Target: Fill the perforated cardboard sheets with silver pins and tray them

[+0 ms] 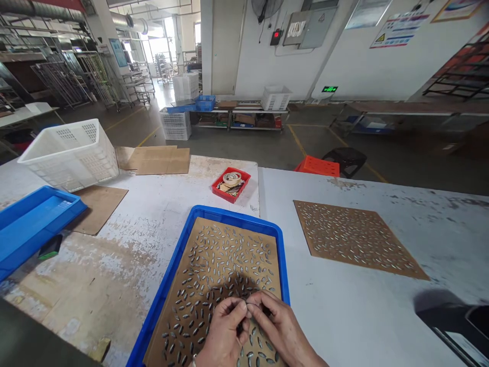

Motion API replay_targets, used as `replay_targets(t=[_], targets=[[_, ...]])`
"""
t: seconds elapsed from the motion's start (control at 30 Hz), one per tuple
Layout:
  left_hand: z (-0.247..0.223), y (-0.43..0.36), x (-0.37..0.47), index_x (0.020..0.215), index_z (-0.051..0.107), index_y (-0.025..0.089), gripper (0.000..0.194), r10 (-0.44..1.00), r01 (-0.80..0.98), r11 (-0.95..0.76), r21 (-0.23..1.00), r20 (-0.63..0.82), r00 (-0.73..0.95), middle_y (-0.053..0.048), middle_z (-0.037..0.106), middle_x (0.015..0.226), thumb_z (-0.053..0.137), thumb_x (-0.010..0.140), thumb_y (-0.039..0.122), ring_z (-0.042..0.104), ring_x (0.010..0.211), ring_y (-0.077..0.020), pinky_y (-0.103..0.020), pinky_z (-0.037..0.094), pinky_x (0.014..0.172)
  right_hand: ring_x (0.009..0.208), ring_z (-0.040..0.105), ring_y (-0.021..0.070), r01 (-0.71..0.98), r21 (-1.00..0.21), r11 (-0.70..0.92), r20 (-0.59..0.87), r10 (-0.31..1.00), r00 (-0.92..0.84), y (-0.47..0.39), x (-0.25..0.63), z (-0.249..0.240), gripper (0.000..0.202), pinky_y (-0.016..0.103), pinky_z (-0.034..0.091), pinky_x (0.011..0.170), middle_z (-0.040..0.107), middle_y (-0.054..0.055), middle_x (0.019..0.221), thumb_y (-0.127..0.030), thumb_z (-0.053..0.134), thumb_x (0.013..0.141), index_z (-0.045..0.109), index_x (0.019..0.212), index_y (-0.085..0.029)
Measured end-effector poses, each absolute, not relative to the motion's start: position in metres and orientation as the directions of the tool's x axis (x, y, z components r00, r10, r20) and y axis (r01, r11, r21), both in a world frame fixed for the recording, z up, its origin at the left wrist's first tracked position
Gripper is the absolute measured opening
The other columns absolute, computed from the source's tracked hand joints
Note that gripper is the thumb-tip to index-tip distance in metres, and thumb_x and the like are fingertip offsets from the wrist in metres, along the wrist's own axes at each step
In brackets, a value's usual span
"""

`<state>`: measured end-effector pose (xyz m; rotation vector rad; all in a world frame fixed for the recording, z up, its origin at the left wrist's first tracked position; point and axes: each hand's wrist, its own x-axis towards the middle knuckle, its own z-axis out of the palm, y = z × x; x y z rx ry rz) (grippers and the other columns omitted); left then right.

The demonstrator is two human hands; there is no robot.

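My left hand [229,329] and my right hand [277,323] meet over the lower part of a blue tray [173,265]. Thumb and forefinger of each are pinched together, tip to tip, around something small and dark that the fingers mostly hide. Inside the tray lies a brown cardboard sheet [239,229], covered with many small, dark, shiny leaf-shaped pieces [200,311]. Both hands cast a shadow on the sheet, and their wrists cover some of the pieces nearest me.
Right of the tray, another cardboard sheet [359,237] carries many small slim pieces. A red box [231,184] with tape rolls stands behind the tray. At left are a blue tray [34,224], a white basket [72,155] and flat cardboard [162,160]. A dark object [458,326] sits at lower right.
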<state>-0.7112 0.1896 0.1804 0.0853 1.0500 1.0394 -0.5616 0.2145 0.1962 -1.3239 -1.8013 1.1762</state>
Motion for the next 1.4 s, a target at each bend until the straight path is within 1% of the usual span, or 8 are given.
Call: replay_targets(t=[0.13, 0.27, 0.47, 0.63, 0.77, 0.9, 1.1, 1.4], targets=[[0.183, 0.194, -0.707, 0.080, 0.068, 0.016, 0.055, 0.728, -0.760, 0.484, 0.433, -0.682, 0.075, 0.000, 0.069, 0.073, 0.102, 0.047, 0.045, 0.052, 0.060, -0.0070, -0.020, 0.036, 0.058, 0.079, 0.061, 0.0194, 0.494, -0.855, 0.156, -0.015, 0.946, -0.325, 0.246, -0.559, 0.196, 0.038, 0.031, 0.049, 0.075, 0.063, 0.003, 0.082, -0.051, 0.042, 0.103, 0.057, 0.082, -0.023], [0.182, 0.192, -0.710, 0.081, 0.070, 0.016, 0.048, 0.753, -0.788, 0.476, 0.391, -0.643, 0.136, -0.006, 0.073, 0.082, 0.101, 0.051, 0.037, 0.061, 0.069, -0.0127, -0.025, 0.041, 0.064, 0.086, 0.062, 0.0229, 0.726, -0.660, 0.191, -0.006, 0.966, -0.260, 0.318, -0.547, 0.180, 0.025, 0.036, 0.048, 0.080, 0.063, 0.007, 0.091, -0.036, 0.040, 0.101, 0.056, 0.086, -0.023], [0.169, 0.182, -0.723, 0.082, 0.072, 0.015, 0.048, 0.721, -0.789, 0.507, 0.346, -0.673, 0.167, -0.011, 0.077, 0.083, 0.100, 0.048, 0.035, 0.064, 0.066, -0.0143, -0.023, 0.036, 0.058, 0.087, 0.063, 0.0218, 0.832, -0.539, 0.131, -0.084, 0.975, -0.208, 0.376, -0.553, 0.148, 0.016, 0.032, 0.043, 0.079, 0.064, 0.007, 0.092, -0.020, 0.050, 0.095, 0.062, 0.084, -0.021], [0.172, 0.187, -0.734, 0.086, 0.073, 0.013, 0.034, 0.732, -0.814, 0.487, 0.317, -0.656, 0.183, -0.012, 0.077, 0.089, 0.093, 0.065, 0.030, 0.067, 0.072, -0.0158, -0.023, 0.043, 0.060, 0.087, 0.062, 0.0227, 0.862, -0.498, 0.088, -0.100, 0.982, -0.158, 0.382, -0.557, 0.139, 0.013, 0.032, 0.040, 0.075, 0.065, 0.008, 0.093, -0.020, 0.055, 0.094, 0.065, 0.086, -0.019], [0.181, 0.196, -0.740, 0.096, 0.074, 0.007, 0.024, 0.728, -0.857, 0.458, 0.237, -0.653, 0.208, -0.018, 0.075, 0.105, 0.074, 0.088, 0.030, 0.071, 0.092, -0.0218, -0.031, 0.055, 0.081, 0.090, 0.063, 0.0232, 0.839, -0.538, 0.076, -0.051, 0.991, -0.123, 0.364, -0.554, 0.158, 0.013, 0.033, 0.044, 0.079, 0.067, 0.008, 0.095, -0.027, 0.054, 0.096, 0.064, 0.091, -0.019], [0.186, 0.197, -0.740, 0.108, 0.072, 0.005, 0.034, 0.748, -0.875, 0.454, 0.168, -0.604, 0.273, -0.021, 0.071, 0.119, 0.060, 0.098, 0.036, 0.068, 0.111, -0.0260, -0.037, 0.053, 0.097, 0.085, 0.063, 0.0209, 0.667, -0.683, 0.299, 0.123, 0.946, -0.298, 0.292, -0.561, 0.188, 0.026, 0.033, 0.049, 0.078, 0.066, 0.005, 0.089, -0.036, 0.048, 0.102, 0.062, 0.086, -0.022], [0.181, 0.183, -0.724, 0.115, 0.069, 0.009, 0.043, 0.717, -0.829, 0.542, 0.138, -0.591, 0.371, -0.011, 0.072, 0.105, 0.068, 0.093, 0.046, 0.068, 0.092, -0.0185, -0.028, 0.052, 0.087, 0.086, 0.062, 0.0222, 0.701, -0.413, 0.582, 0.192, 0.808, -0.557, 0.200, -0.569, 0.189, 0.017, 0.036, 0.046, 0.077, 0.071, 0.004, 0.096, -0.018, 0.057, 0.096, 0.071, 0.102, -0.026], [0.185, 0.175, -0.712, 0.097, 0.073, 0.012, 0.042, 0.759, -0.777, 0.581, 0.243, -0.507, 0.409, -0.010, 0.072, 0.090, 0.081, 0.079, 0.050, 0.068, 0.093, -0.0248, -0.033, 0.051, 0.083, 0.088, 0.065, 0.0205, 0.673, -0.491, 0.553, 0.105, 0.805, -0.584, 0.194, -0.559, 0.203, 0.015, 0.035, 0.046, 0.078, 0.070, 0.003, 0.098, -0.014, 0.052, 0.095, 0.063, 0.092, -0.023]])
